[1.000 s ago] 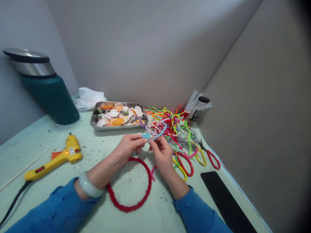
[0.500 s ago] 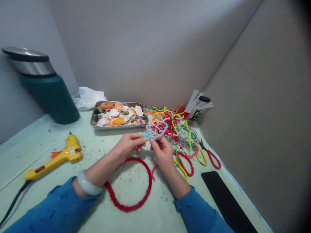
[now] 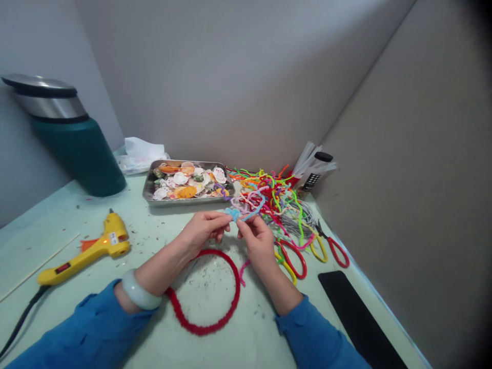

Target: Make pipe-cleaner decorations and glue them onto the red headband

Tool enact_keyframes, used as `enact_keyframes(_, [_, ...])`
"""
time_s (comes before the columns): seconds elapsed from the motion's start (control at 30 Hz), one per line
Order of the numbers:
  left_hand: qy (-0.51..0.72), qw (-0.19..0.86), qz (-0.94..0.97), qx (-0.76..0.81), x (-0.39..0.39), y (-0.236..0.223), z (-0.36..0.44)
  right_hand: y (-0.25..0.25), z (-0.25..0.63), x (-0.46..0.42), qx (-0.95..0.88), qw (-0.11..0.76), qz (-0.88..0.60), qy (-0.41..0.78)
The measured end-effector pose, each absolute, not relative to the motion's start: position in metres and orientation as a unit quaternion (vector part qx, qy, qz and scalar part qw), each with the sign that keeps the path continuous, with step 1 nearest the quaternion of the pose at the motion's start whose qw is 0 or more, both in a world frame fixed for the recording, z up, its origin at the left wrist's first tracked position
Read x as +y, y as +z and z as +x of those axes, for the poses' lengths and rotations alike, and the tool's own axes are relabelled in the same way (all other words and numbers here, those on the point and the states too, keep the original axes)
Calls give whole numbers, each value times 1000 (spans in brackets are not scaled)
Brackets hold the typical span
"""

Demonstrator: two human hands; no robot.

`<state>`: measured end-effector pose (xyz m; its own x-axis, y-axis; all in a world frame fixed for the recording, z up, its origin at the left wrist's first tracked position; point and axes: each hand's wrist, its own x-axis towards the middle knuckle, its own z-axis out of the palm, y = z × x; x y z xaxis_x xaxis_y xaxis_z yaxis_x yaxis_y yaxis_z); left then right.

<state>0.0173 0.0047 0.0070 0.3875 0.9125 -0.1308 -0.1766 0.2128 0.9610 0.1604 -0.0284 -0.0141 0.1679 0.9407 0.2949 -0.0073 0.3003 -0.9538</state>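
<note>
Between my fingertips is a light blue pipe cleaner [image 3: 233, 213], bunched into small loops at one end, its free length curving up to the right. My left hand [image 3: 207, 225] pinches the looped end. My right hand [image 3: 257, 237] is closed on the same pipe cleaner just beside it, near where the loops meet the loose length. Below both hands a red fuzzy ring [image 3: 237, 287] lies flat on the table, partly covered by my left wrist. A pink pipe cleaner piece [image 3: 243, 271] rests by its right side.
A yellow glue gun [image 3: 92, 248] with a cord and a thin stick [image 3: 42, 265] lie left. Behind are a green bottle [image 3: 77, 154], a metal tray [image 3: 188, 203] of shells and tangled pipe cleaners [image 3: 277, 205]. Scissors [image 3: 338, 252] and a black strip [image 3: 357, 312] lie right.
Both hands stay almost in place. The blue loops show slightly more spread out above my left fingertips.
</note>
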Motion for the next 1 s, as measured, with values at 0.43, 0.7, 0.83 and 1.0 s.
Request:
enact_keyframes(0.43, [411, 668, 483, 389, 3, 4, 20, -15, 157, -31, -534, 614, -431, 390])
enact_keyframes(0.7, [416, 671, 488, 373, 0, 6, 22, -14, 156, -33, -538, 630, -437, 349])
enact_keyframes(0.83, [423, 666, 494, 366, -2, 7, 24, -16, 155, -33, -533, 641, -435, 341])
enact_keyframes(1.0, [430, 650, 505, 372, -2, 5, 25, -17, 153, -33, -521, 649, -434, 345])
